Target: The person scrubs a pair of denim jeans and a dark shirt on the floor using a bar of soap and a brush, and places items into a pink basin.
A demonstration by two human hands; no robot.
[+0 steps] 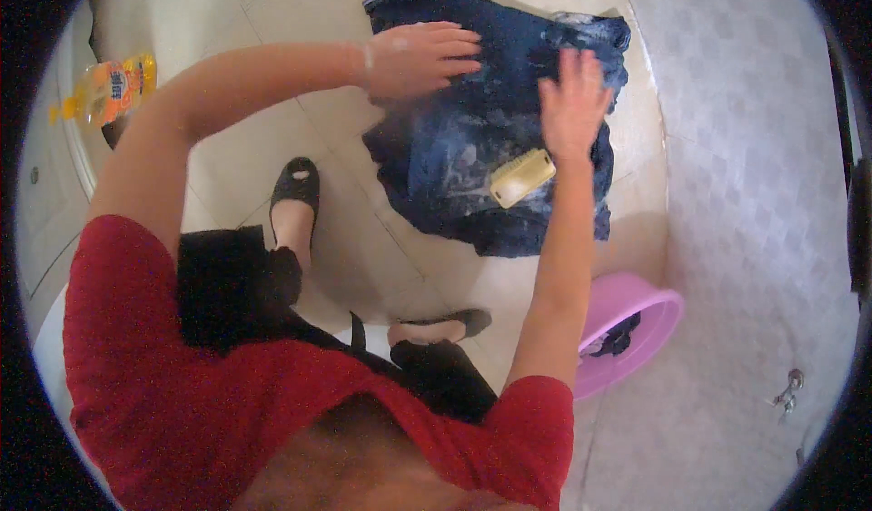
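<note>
A dark blue piece of clothing (436, 161) lies spread on the tiled floor, wet-looking and streaked with whitish suds. My left hand (420, 59) rests on its upper left part, palm down with the fingers stretched toward the right. On the upper right part lies my right hand (576, 102), its fingers extended away from me. Neither hand holds anything. Beside my right wrist a pale yellow scrubbing brush (524, 180) lies on the cloth, some of its bristles showing along one edge.
A pink basin (649, 307) with dark cloth inside stands at the lower right, partly behind my right forearm. At the far left is a clear bottle with yellow liquid and an orange label (113, 89). A metal tap (792, 388) sticks out of the tiled wall (745, 193).
</note>
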